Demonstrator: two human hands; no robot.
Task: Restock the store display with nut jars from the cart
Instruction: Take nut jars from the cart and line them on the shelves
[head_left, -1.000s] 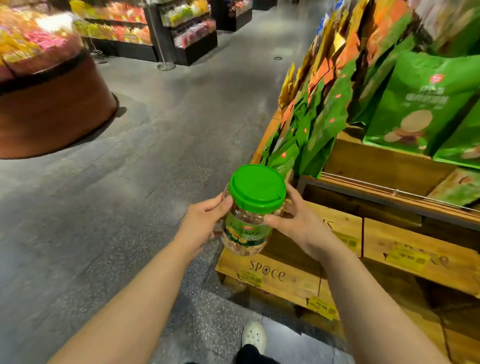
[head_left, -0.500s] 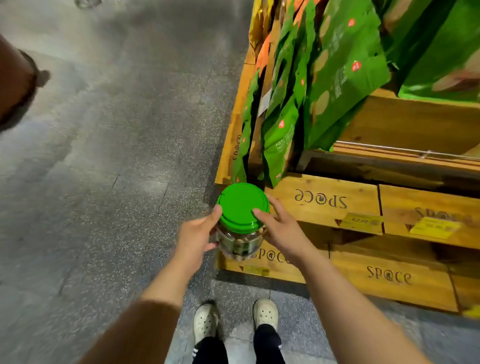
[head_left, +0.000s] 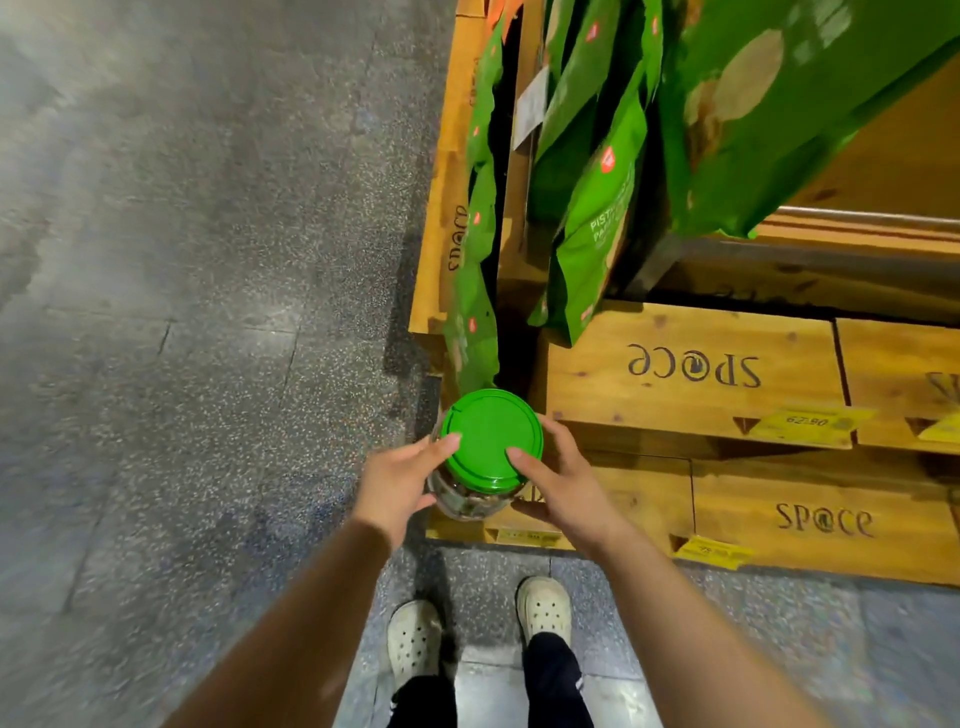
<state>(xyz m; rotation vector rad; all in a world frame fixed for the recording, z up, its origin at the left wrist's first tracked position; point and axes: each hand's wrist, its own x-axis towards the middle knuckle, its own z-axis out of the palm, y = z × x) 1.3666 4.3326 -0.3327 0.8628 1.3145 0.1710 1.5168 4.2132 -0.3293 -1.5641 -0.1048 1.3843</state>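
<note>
A clear nut jar with a green lid is held upright between both my hands, low over the left front corner of the wooden display. My left hand grips the jar's left side with the thumb on the lid. On the jar's right side my right hand grips it, thumb resting on the lid too. The jar's lower part is hidden by the lid and my hands.
Green snack bags hang over the stepped crates marked with "SP@CE". Yellow price tags sit on the crate fronts. Grey stone floor spreads to the left. My two white shoes stand right before the display's bottom step.
My view has tilted down and closer to the display. The jar, held in both hands throughout, has gone lower, down to the bottom left crate corner.
</note>
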